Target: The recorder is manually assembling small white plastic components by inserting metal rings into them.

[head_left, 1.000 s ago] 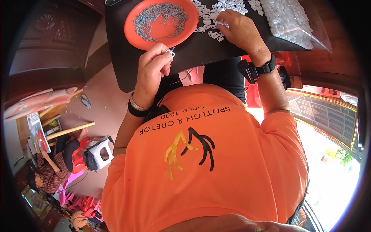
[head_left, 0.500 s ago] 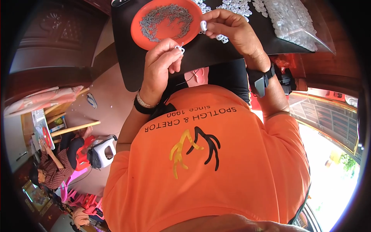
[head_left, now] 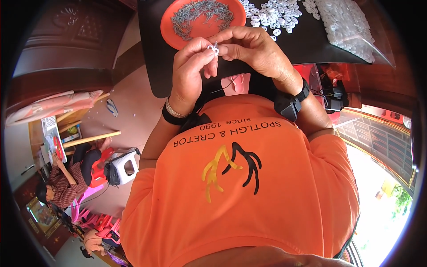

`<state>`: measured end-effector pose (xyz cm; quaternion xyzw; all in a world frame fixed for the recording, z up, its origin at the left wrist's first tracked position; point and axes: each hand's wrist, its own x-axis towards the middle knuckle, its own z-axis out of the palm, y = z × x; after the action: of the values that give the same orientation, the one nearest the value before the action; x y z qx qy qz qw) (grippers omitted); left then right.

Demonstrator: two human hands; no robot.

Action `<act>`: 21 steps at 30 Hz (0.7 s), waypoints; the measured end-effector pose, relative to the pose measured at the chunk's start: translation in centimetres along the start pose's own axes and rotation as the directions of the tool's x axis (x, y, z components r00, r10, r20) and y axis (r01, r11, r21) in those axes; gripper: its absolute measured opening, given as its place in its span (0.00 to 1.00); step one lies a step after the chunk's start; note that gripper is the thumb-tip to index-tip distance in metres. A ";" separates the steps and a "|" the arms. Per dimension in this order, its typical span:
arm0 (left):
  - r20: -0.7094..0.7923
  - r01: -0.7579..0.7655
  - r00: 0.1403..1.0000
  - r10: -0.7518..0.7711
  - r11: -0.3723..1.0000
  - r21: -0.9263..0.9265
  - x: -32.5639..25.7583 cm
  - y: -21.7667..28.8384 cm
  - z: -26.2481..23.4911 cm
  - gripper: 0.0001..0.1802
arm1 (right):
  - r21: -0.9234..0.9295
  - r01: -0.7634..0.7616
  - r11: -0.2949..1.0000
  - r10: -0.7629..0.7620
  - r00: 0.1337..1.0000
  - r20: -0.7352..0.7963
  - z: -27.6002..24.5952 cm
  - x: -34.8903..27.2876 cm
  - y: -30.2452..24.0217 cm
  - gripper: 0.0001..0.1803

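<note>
My left hand (head_left: 189,66) pinches a small white plastic piece (head_left: 216,51) between thumb and forefinger. A grey screw (head_left: 215,45) stands up out of this piece. From the right, my right hand (head_left: 260,51) meets it, thumb and forefinger closed together at the same spot. Its fingertips partly cover what they grip, so the second white piece it carried cannot be made out apart. Just beyond both hands lies a red-orange plate (head_left: 168,27) with many grey screws (head_left: 200,17) heaped in a ring on it.
Loose white plastic pieces (head_left: 273,15) lie spread on the black table (head_left: 307,44) beyond my right hand. A clear bag of white pieces (head_left: 349,26) rests at the table's right. On the left, another person (head_left: 64,182) sits by a white stool (head_left: 124,167).
My right hand has moved left and nearer with its white piece, up to my left hand. The left hand keeps its piece and screw. The whole view has shifted slightly.
</note>
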<state>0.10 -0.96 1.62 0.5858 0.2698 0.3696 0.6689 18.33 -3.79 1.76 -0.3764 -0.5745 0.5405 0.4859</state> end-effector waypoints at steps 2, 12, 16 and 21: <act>-0.035 0.015 0.999 -0.019 0.993 -0.115 -0.1 -0.2 -0.1 0.09 | 0.016 0.007 1.000 -0.008 1.000 0.022 0.1 -0.2 -0.2 0.11; -0.028 0.021 0.999 -0.028 0.975 -0.220 0.0 -0.4 0.1 0.09 | -0.007 0.043 0.999 -0.043 0.995 -0.086 -0.6 0.7 1.5 0.07; -0.135 0.078 0.987 -0.086 0.995 -0.065 -0.2 -0.2 0.2 0.09 | 0.016 -0.056 0.998 0.057 0.993 -0.101 -1.0 1.2 1.1 0.13; -0.151 0.028 0.988 -0.014 0.996 0.086 -0.2 -0.5 0.3 0.09 | -0.034 -0.110 0.993 0.108 0.992 -0.065 -0.8 1.4 0.8 0.11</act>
<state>0.31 -1.38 1.22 0.5824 0.3416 0.3933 0.6241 18.66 -2.17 1.13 -0.4332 -0.5474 0.5431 0.4666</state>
